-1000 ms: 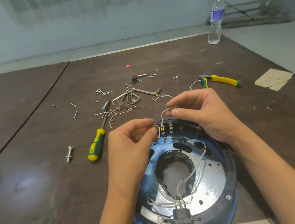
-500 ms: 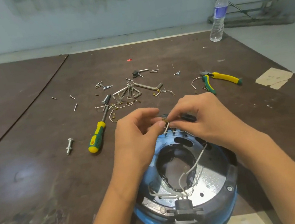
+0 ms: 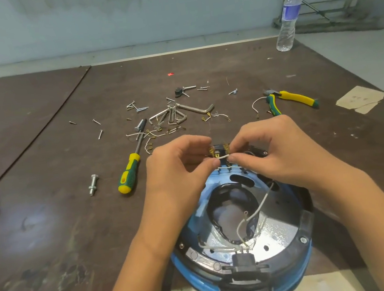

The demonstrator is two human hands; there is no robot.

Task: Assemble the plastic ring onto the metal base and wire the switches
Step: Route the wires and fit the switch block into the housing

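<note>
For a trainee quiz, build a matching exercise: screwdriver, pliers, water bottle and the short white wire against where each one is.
Things: 1 screwdriver; 2 pliers; 3 water bottle; 4 short white wire.
Places: A pinched between left hand and right hand; B standing upright, far right; C lying left of the left hand; D lying beyond the right hand.
Pairs: 1-C; 2-D; 3-B; 4-A.

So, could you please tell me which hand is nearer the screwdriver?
Left. The left hand sits just right of the screwdriver; the right hand is farther right, beyond the left; both pinch the wire.
</note>
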